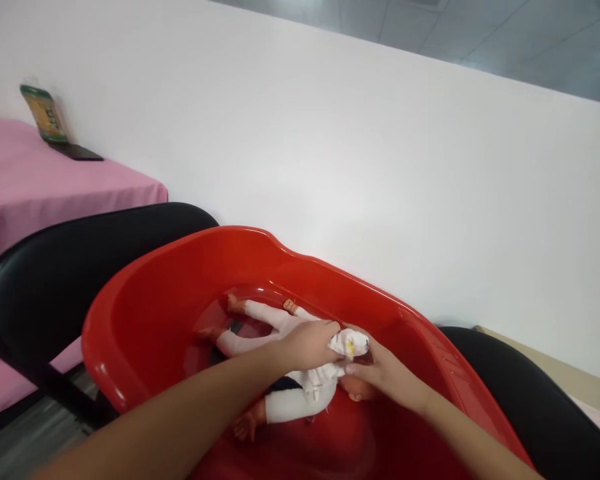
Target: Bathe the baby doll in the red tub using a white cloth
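- Red plastic forms the bathtub (145, 320), and a baby doll (286, 327) lies along its floor, in pale trousers and a white long-sleeved top.
- The doll is stretched slantwise below the person's two hands, feet toward the tub's far left end, head (359, 388) toward the near right.
- The left hand (310, 345) is over its chest, the arm reaching across beside the legs; the right hand (387, 373) is the nearer one to the head, thumb just above it.
- Between the hands, close together, sits a bunched white cloth (349, 343), perhaps a cap or part of the clothing; both touch it, but with fingertips hidden I can't tell how tightly either grips.
- The cloth bears a yellow mark and a small dark one, neither legible.
- A green-and-yellow bottle (46, 115) stands on the pink tablecloth (40, 177); its dark label characters are too blurred to read.
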`<state>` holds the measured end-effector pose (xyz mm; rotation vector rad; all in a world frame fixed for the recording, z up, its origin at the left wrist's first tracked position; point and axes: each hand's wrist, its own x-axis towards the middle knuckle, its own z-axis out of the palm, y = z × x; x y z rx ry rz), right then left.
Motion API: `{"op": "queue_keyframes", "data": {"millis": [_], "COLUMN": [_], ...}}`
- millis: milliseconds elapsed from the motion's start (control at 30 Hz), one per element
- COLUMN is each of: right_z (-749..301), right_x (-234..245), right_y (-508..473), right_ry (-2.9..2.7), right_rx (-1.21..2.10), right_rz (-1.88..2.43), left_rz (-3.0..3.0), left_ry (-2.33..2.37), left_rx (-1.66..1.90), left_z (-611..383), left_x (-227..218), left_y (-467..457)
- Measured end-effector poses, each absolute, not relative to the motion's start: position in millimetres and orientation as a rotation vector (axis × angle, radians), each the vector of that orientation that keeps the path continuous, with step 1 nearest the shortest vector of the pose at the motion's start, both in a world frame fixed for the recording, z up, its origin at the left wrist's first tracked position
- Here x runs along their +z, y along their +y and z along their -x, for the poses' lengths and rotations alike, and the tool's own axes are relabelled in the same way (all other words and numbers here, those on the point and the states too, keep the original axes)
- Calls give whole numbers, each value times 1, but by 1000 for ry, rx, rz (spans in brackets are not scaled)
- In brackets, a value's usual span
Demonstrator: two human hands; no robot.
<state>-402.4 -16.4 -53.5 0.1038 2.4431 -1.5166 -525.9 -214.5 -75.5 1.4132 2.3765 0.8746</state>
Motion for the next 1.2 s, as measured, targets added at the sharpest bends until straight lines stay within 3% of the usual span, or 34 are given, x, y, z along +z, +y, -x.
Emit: {"op": "queue_keyframes", "data": {"millis": [233,467,567,867,1200], "right_z": [396,405,405,404,405], "right_x": [-54,-62,-65,-68,-69], "right_y": [-31,25,39,27,19], "right_ry": [2505,2551,2490,2479,2555], "right_rx": [-1741,-2447,-2594,-2447,-2211], "right_rz": [-363,-850,-1027,-1128,-985], "left_rz": [-1420,-1514,-1710,-2060,-2102], "left_ry": [2318,2492,2448,2274,2227], "left_rx": [935,614,416,29,-40], "left_z": [524,520,512,488,491], "left_x": [-96,-145,-165,-154,-157], "left_y": [-214,-215,-221,-228,-227]}}
